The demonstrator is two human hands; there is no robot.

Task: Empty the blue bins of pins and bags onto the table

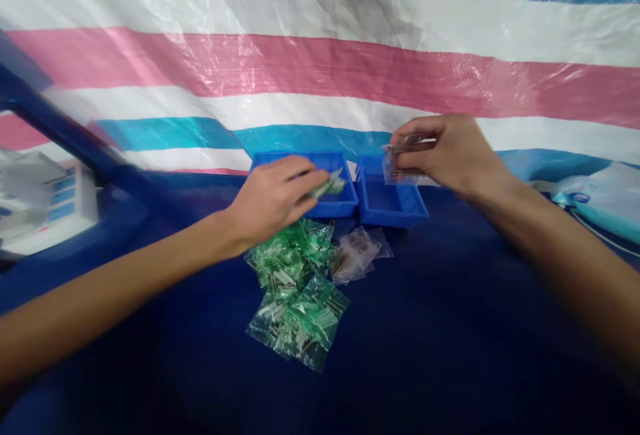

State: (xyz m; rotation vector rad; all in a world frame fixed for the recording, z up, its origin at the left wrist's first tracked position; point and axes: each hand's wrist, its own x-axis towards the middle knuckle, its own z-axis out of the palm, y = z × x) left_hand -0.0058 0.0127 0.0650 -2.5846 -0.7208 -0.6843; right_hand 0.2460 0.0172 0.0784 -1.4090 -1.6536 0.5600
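Observation:
My left hand (280,198) is closed on a small green plastic bag (331,185), held over the front of the left blue bin (340,209). Above the right blue bin (395,220), my right hand (450,155) pinches a clear plastic bag (395,171) with thin, rod-like pieces in it. Below the left hand lies a pile of green-tinted plastic bags (300,308) holding white and metallic pieces. Beside that pile, several clear bags (356,251) with brownish thin pieces lie overlapped in front of the bins. The left hand is slightly blurred.
A white device (60,211) with blue buttons stands at the far left, near a dark blue frame bar (75,108). Striped plastic sheeting (320,65) hangs behind the dark blue table (430,328). At the right edge lies a teal and clear plastic bundle (605,201) with a white cord.

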